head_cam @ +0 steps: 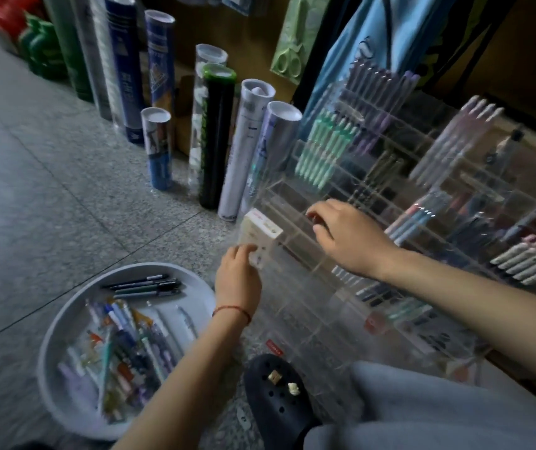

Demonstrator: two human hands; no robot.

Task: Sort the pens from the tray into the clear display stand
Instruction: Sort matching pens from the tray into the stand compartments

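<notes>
A: Where are the pens?

B: Most lie heaped in the tray point(65, 323), a round pale dish on the floor point(33, 177) at about 7 o'clock. A few dark pens point(143, 285) sit side by side at its far rim; the rest are a mixed pile point(120, 349) nearer the person.

A: And the stand?

B: The stand point(335, 306) fills the right side, from 1 to 4 o'clock, leaning back against the shelving. Some slots hold pens already: green pens point(323, 147) near 12 o'clock, purple ones point(380, 92) above them, white-capped ones point(526, 263) at 3 o'clock.

A: What of the hands?

B: The left hand point(237, 280), a red string at its wrist, pinches the lower corner of a small pale box point(260, 237) at the stand's left edge. The right hand point(351, 237) reaches over the stand at the centre, fingers curled down onto a slot; I cannot tell whether it holds a pen, the picture being blurred.

A: Anything else near?

B: Tall tubes point(218, 138) stand in a row on the floor at 11 o'clock, and a dark clog point(279, 401) is at 6 o'clock just beside the tray.
</notes>
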